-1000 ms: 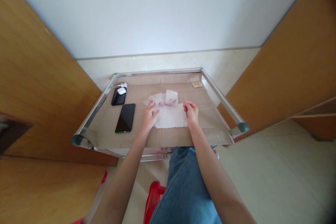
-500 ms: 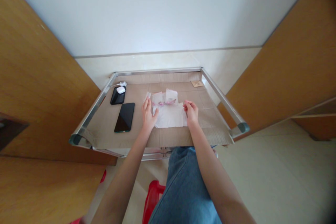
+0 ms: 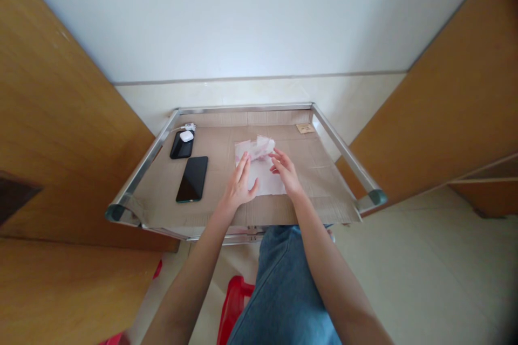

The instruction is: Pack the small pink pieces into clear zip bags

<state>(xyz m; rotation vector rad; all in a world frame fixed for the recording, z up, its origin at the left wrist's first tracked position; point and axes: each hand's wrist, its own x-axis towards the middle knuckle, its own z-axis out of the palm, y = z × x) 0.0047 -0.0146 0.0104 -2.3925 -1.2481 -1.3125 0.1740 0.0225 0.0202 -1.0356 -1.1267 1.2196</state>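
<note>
A pile of small clear plastic bags (image 3: 259, 149) with pink contents lies on a white sheet (image 3: 265, 180) in the middle of a cardboard-lined metal tray (image 3: 324, 172). My left hand (image 3: 239, 187) rests flat on the sheet's left part, fingers stretched out toward the bags. My right hand (image 3: 285, 170) lies on the sheet's right part, fingers extended and pointing left at the bags, fingertips close to them. Neither hand grips anything that I can see.
Left on the tray lie a black phone (image 3: 192, 178), a second dark phone (image 3: 182, 147) with a white earbud case (image 3: 186, 136) on it, and a cable. A small tan tag (image 3: 304, 128) sits at the back right. Wooden panels flank the tray. A red stool (image 3: 234, 307) stands below.
Both hands moved inward over the sheet. The left hand went right and flattened; the right hand opened and reached left toward the bags. The bags look gathered closer together.
</note>
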